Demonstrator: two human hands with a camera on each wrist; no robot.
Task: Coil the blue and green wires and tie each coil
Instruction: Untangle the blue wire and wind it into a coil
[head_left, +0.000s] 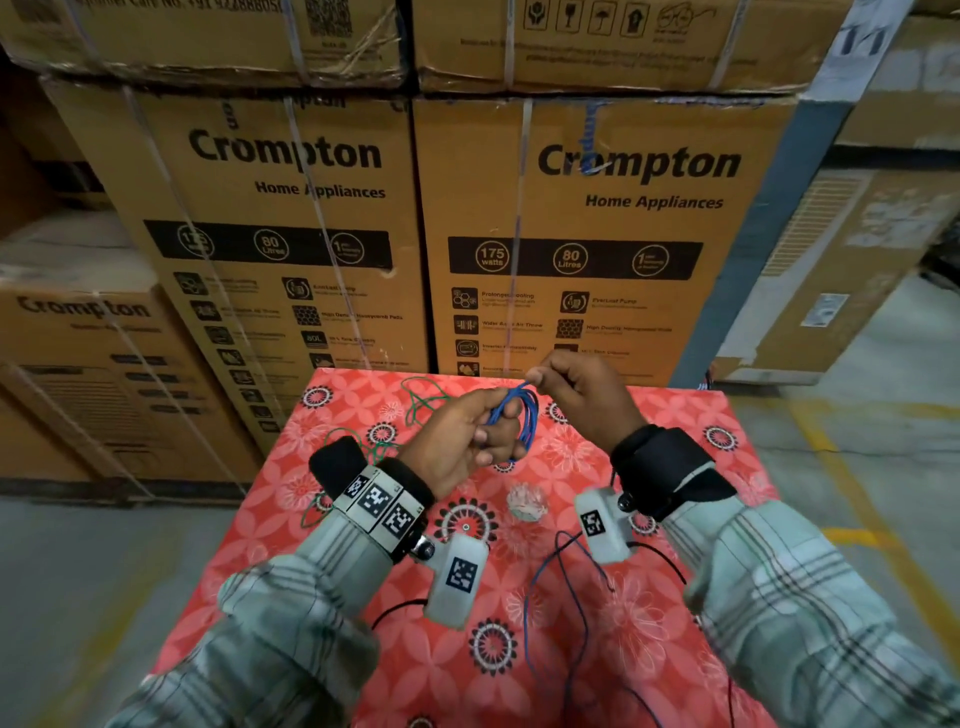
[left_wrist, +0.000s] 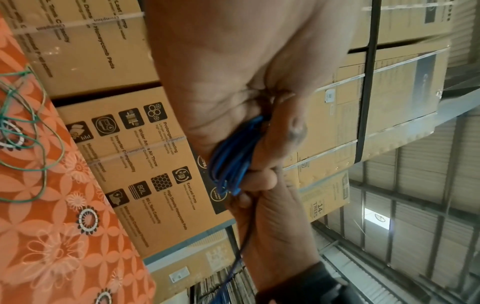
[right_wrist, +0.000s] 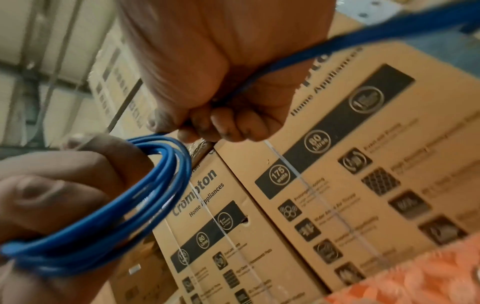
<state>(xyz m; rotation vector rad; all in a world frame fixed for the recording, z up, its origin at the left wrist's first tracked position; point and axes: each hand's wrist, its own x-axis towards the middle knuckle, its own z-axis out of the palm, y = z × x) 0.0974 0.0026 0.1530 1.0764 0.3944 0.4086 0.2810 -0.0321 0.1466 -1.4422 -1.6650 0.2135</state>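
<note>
My left hand (head_left: 480, 434) grips a small coil of blue wire (head_left: 514, 415) above the far half of the red flowered table (head_left: 675, 415); the bundle (left_wrist: 233, 156) runs through its palm and curled fingers. My right hand (head_left: 571, 384), just to the right and slightly higher, pinches the blue strand (right_wrist: 280, 63) where it leaves the coil (right_wrist: 124, 205). The wire's slack tail (head_left: 540, 613) hangs down over the near table. The green wire (head_left: 421, 400) lies loose and uncoiled on the table's far left, also shown in the left wrist view (left_wrist: 28, 131).
A small white crumpled wad (head_left: 527, 501) lies mid-table. Stacked Crompton cardboard boxes (head_left: 571, 234) stand directly behind the table's far edge. More boxes (head_left: 78, 338) rise at left and right. Concrete floor with yellow lines (head_left: 857, 519) flanks the table.
</note>
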